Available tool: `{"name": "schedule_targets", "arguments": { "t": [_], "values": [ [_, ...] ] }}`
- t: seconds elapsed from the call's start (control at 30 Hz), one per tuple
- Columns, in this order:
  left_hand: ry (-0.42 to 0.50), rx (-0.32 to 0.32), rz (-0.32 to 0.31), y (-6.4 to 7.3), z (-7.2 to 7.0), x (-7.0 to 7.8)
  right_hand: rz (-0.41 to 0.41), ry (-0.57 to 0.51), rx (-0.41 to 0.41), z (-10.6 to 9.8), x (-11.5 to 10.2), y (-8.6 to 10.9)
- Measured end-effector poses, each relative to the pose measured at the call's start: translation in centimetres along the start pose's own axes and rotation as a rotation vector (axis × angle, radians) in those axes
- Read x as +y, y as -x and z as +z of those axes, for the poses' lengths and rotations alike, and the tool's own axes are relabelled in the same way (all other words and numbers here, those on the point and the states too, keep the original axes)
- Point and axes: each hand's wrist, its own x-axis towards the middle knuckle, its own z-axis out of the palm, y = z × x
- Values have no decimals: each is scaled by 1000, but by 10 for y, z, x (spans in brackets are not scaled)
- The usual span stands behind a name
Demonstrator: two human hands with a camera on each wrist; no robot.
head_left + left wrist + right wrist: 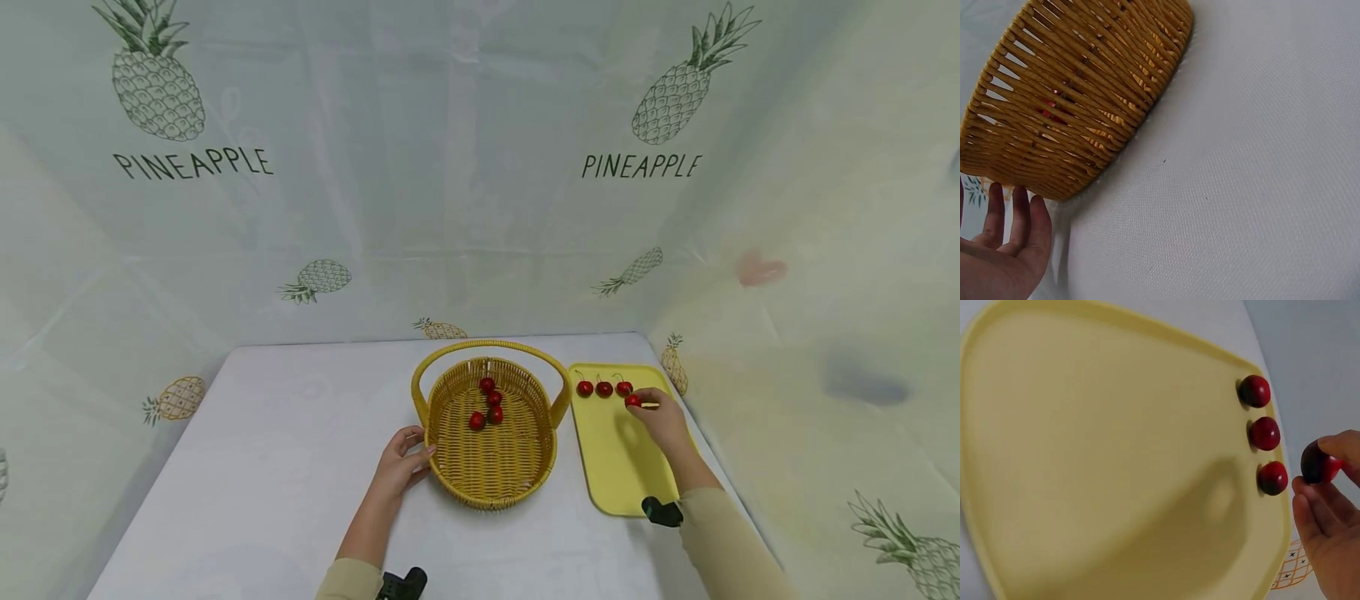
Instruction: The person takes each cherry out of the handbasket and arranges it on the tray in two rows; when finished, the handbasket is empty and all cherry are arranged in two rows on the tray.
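Observation:
In the head view my right hand [663,421] pinches a red cherry [633,401] between thumb and fingertips, over the far part of a yellow tray [622,475]. Three more cherries [1264,433] lie in a row along the tray's far edge, beside the held one. A yellow wicker basket [491,471] with a tall arched handle stands left of the tray. Several cherries [477,421] are inside it. My left hand [401,467] touches the basket's left side, a digit at the rim; its fingers [1020,212] look fairly straight against the weave.
A white cloth covers the table [300,450]. A curtain [390,183] printed with pineapples hangs behind and around it. The tray lies near the table's right edge, with a narrow gap to the basket.

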Motion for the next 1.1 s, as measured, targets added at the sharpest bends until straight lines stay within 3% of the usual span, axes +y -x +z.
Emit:
{"name": "schedule_targets", "arguments": {
  "t": [0.67,1.1],
  "values": [
    [-5,12,-3,-5,2,-3,32,114,61,-5,19,-38],
    [9,10,-7,-3,1,-3,23,101,83,-6,37,-54]
  ]
}}
